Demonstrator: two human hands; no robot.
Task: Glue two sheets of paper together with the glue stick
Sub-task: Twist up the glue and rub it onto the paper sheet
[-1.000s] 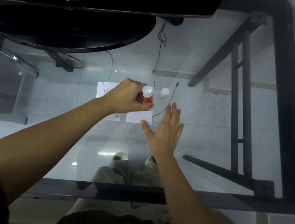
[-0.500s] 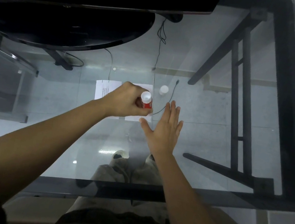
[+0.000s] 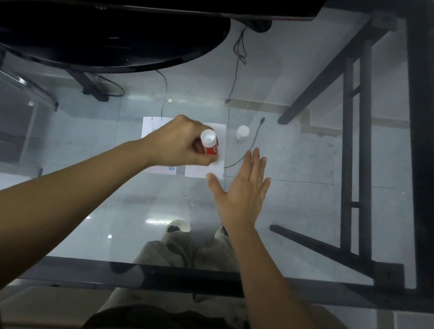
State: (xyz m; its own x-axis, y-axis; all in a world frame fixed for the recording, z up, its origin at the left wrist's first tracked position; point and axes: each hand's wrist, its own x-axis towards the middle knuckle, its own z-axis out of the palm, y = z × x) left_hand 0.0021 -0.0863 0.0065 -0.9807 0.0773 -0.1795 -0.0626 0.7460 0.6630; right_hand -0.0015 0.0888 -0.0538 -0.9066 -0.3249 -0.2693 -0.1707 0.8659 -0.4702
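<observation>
Two sheets (image 3: 201,171) lie side by side. Left hand (image 3: 181,143) grips glue stick (image 3: 209,143), spreading adhesive; right hand (image 3: 243,190) lies flat, fingers spread. Next: overlay and press.

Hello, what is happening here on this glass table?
A person is gluing paper. The left hand grips a red glue stick and presses it down onto the right-hand white paper sheet. The right hand lies open and flat beside that sheet. The glue stick's white cap stands apart on the glass table.
</observation>
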